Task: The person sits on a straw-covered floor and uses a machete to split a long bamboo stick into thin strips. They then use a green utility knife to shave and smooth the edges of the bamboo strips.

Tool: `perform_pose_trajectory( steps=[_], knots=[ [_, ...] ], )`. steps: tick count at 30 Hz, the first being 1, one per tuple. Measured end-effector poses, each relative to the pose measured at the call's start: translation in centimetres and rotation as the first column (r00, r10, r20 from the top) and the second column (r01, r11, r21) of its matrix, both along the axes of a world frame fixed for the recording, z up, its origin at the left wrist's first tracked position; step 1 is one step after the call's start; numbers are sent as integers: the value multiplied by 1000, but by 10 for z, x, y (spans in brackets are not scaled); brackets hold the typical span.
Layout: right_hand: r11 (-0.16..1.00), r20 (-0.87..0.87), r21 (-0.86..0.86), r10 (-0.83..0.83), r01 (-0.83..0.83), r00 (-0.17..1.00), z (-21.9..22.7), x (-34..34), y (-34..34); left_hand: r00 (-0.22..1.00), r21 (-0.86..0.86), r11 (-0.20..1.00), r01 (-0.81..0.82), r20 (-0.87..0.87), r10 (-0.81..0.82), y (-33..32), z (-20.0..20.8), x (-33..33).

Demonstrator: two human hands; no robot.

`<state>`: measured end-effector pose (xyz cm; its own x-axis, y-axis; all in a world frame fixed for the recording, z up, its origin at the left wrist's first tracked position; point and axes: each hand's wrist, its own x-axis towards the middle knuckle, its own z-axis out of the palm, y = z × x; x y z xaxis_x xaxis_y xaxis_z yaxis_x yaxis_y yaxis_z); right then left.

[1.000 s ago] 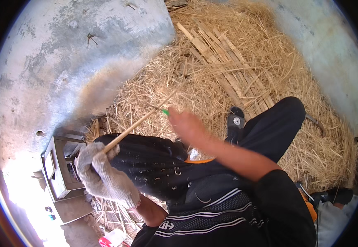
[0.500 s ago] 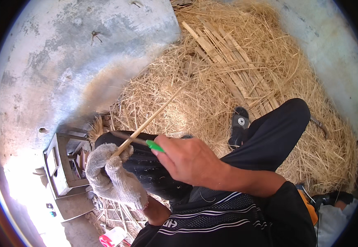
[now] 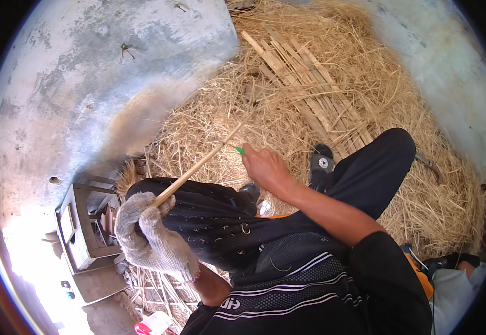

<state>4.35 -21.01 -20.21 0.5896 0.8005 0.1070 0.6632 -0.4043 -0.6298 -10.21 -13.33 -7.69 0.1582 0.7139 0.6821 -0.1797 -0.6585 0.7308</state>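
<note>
Left hand (image 3: 156, 240) grips stick (image 3: 197, 167) center-left of frame, right hand (image 3: 268, 172) clenched on green tool (image 3: 240, 150) near stick's upper end; shavings (image 3: 245, 228) on trousers (image 3: 377, 167) suggest scraping partly done, remainder unclear.

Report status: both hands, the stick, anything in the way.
Gloved left hand closed around pale stick. Bare right hand gripping green-handled tool. Stick slants up and right, unobstructed; straw behind its far end.
</note>
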Motion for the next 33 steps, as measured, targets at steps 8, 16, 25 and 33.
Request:
perform_pose_trajectory(
  steps=[8, 16, 25, 33],
  knots=[
    [967, -38, 221, 140, -128, 989, 28, -18, 8, 997, -22, 999, -46, 57, 47, 1, -2, 1],
    [939, 12, -275, -211, 206, 977, -136, 83, -8, 997, 21, 997, -75, 15, 75, 7, 4, 3],
    [904, -103, 404, 192, -135, 976, 88, -37, -19, 996, 70, 995, 71, -54, -68, 11, -6, -13],
    [993, -18, 118, 22, -19, 1000, 7, -8, 5, 996, 90, 996, -13, -89, 21, 17, -8, -13]
  ],
)
